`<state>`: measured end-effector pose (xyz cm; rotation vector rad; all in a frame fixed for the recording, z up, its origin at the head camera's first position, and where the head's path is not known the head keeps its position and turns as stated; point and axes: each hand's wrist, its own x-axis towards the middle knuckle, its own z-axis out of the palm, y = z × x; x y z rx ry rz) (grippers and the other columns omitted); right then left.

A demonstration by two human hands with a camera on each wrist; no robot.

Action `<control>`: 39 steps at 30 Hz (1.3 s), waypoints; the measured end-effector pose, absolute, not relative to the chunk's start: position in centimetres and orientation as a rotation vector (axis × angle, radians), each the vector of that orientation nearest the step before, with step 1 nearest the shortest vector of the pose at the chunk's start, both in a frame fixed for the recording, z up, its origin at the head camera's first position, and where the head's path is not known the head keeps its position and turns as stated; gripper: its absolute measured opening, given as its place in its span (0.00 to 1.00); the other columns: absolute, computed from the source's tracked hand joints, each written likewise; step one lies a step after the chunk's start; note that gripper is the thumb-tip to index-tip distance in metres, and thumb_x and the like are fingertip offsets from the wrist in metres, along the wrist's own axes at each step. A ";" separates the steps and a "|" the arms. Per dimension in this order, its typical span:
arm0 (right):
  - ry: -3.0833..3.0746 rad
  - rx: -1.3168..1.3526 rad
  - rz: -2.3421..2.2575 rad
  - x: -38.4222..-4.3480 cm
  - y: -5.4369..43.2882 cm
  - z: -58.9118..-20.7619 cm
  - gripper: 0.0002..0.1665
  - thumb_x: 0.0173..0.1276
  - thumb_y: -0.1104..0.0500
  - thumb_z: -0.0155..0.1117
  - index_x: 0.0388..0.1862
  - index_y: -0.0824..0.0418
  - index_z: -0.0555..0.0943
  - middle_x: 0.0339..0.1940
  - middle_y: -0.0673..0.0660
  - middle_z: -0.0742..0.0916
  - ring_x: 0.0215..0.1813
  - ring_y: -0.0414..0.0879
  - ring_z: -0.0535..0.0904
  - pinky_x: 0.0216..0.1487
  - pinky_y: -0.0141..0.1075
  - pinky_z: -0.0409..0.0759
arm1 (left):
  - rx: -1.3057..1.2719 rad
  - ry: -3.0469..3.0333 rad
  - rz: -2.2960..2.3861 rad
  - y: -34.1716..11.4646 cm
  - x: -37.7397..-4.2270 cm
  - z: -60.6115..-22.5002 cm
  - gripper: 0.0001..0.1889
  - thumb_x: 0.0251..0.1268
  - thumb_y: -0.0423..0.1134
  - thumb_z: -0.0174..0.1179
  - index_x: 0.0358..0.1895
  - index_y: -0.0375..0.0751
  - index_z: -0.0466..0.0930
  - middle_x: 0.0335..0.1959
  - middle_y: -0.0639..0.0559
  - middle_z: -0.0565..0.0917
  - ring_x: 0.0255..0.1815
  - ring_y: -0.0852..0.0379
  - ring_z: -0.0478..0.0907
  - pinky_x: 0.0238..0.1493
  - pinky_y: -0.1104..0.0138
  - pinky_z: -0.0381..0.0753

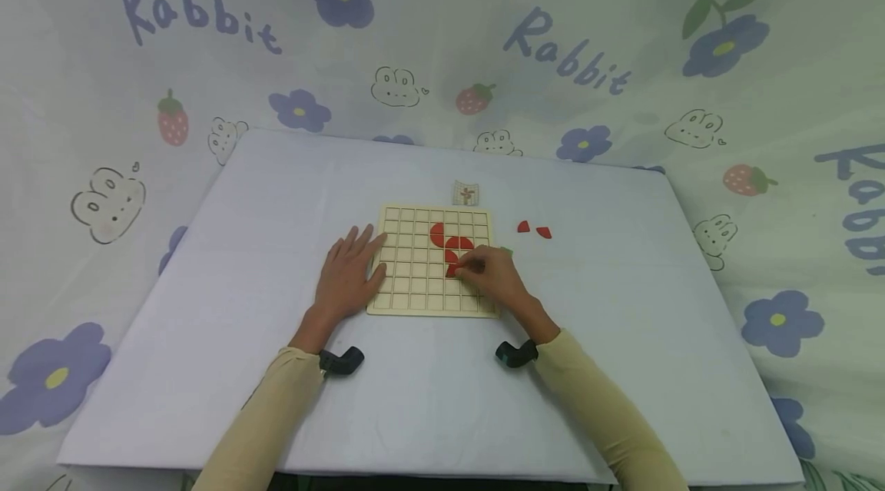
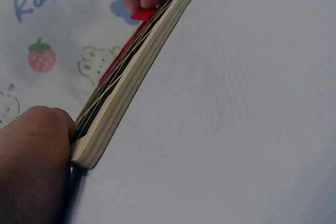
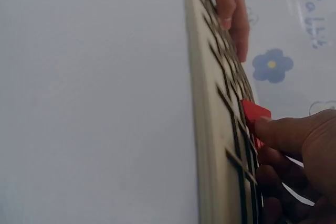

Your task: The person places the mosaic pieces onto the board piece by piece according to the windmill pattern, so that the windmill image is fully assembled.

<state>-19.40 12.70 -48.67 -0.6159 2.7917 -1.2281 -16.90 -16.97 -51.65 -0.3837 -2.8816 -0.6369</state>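
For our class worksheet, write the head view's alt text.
A right hand pinches a red piece at a gridded board bearing red shapes; the left hand touches its left edge. Two loose red pieces lie on the white tabletop.

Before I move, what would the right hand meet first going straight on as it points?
Probably the gridded board, just beneath the red piece the right hand pinches, though contact is hard to judge. Leftward across it, the left hand would likely come next.
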 end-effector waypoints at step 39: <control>3.101 -0.386 -0.976 -20.5 18.3 -48.7 0.09 0.66 0.59 0.65 0.42 0.58 0.88 0.37 0.51 0.85 0.37 0.46 0.76 0.35 0.40 0.76 | -0.373 -2.894 -0.618 -17.1 -17.0 -51.7 0.30 0.72 0.49 0.47 0.75 0.48 0.62 0.77 0.43 0.58 0.78 0.43 0.45 0.75 0.49 0.42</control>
